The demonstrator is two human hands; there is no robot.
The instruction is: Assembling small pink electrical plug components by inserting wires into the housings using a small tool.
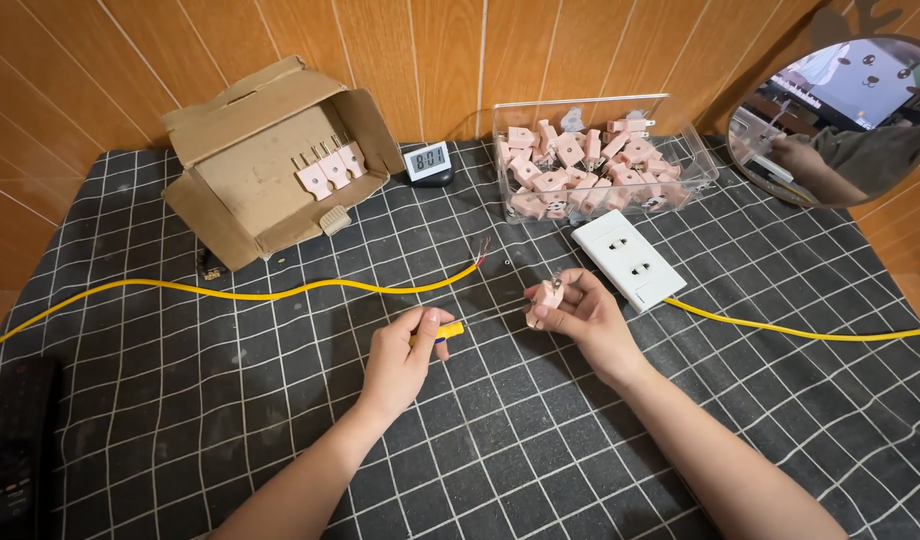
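The right hand (580, 310) pinches a pink plug (546, 298) above the cloth, and the left hand (405, 350) is closed on a yellow screwdriver (448, 330). The plug is small, so it may slip from the fingers, and the bare wire end (483, 250) of the yellow cable (280, 292) nearby could fray.

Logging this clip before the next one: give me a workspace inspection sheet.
Surface: black grid cloth.
Job's things: pink plug; yellow-handled tool.
Clutter: cardboard box holding plugs; clear bin of pink plugs; white socket plate; small digital clock; remote.
Grippers: left hand grips the tool; right hand holds the plug.
Cables: yellow cable, bare-ended.
Surroundings: wood panelling; round mirror.
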